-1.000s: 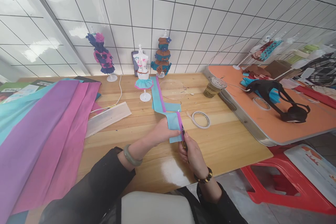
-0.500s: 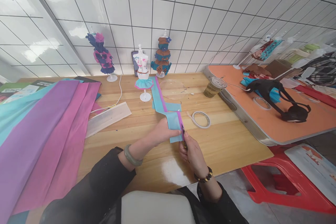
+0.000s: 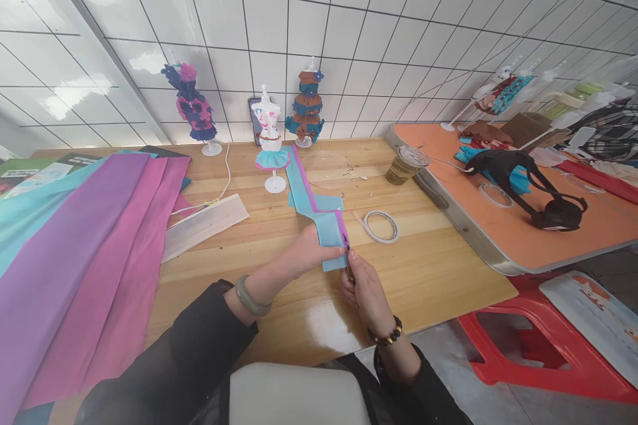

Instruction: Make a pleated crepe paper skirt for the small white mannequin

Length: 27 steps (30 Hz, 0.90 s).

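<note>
A long light-blue strip of fabric point(image 3: 299, 187) with a purple edge runs back across the table and rises toward me in a fold. My left hand point(image 3: 312, 251) is closed on its near end, thumb on top. In my right hand point(image 3: 366, 285) is a small pair of scissors point(image 3: 348, 254), mostly hidden by the fingers, with the blades at the purple edge beside my left thumb. A short piece of light-blue fabric point(image 3: 329, 202) lies under the strip. To the right rests a roll of double-sided tape point(image 3: 381, 226).
Small dress forms point(image 3: 270, 126) in tiny outfits stand along the tiled wall. Purple and pink fabric sheets point(image 3: 64, 272) cover the left side. A lidded cup point(image 3: 405, 166) is at the back right. Beyond is an orange table point(image 3: 523, 246) with a black strap device point(image 3: 528, 176); a red stool point(image 3: 528, 345) stands below.
Both hands keep almost the same place at the strip. The scissors' blades look slightly shifted at the purple edge, and the whole view has moved a little.
</note>
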Available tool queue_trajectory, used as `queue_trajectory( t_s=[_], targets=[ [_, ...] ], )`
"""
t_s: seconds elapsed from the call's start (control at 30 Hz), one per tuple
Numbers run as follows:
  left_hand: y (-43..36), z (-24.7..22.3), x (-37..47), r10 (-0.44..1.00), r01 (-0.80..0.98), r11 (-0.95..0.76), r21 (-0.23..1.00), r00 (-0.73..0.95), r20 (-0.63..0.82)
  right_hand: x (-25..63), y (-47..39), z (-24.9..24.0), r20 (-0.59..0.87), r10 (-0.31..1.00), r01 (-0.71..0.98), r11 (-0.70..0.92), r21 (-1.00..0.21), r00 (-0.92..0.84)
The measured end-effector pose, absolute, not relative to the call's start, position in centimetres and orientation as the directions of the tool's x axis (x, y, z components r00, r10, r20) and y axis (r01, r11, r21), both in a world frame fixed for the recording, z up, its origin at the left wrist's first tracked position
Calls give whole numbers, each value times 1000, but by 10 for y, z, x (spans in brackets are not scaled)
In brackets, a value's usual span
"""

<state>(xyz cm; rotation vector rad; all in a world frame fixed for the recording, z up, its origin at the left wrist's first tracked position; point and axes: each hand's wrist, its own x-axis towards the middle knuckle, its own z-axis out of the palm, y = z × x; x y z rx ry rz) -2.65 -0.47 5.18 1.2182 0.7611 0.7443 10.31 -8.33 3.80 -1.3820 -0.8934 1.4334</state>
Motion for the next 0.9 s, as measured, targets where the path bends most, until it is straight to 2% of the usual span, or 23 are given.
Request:
queue_trajectory(
  t_s=[0.13,0.27,0.53,0.9],
  targets=[
    [-4,53,-27,821,-94,187,978,561,-103,103,-83,38,-316,947,-121,-307,-944,65],
    [-2,52,-28,816,-75,243,967,554,-162,103,-83,40,-300,950,-95,-292,-952,82],
    [0,51,-29,770,-242,499,832,563,-299,102,-87,43,-275,957,-9,-276,-961,90],
    [-2,61,-29,822,-313,417,853,531,-207,100,-90,43,-329,944,-57,-326,-944,41]
  ],
)
